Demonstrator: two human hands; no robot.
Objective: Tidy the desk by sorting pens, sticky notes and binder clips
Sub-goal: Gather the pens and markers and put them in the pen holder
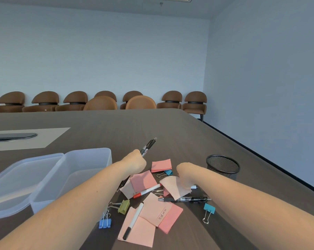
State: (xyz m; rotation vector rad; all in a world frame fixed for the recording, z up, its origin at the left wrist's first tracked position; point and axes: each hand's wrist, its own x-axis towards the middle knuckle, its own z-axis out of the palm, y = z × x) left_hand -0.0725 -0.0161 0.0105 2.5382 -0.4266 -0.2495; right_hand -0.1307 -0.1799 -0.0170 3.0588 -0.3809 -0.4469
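Observation:
My left hand (134,162) is shut on a black pen (149,144) that points up and away over the pile. My right hand (184,175) is bent down into the pile, its fingers hidden; a white pen end (194,187) pokes out beside it. On the desk lie pink sticky notes (161,165), a white marker with a red cap (147,191), a black gel pen (188,199) and a white pen with a black cap (133,221). Binder clips are scattered around: green (124,206), blue (105,222), and two teal ones (209,208) (168,172).
A black mesh pen cup (222,167) stands right of the pile. A clear plastic box (91,156) with its lid (17,177) beside it sits to the left. A dark flat device (13,136) lies on a grey mat at far left. The desk edge (260,159) runs along the right; brown chairs line the wall.

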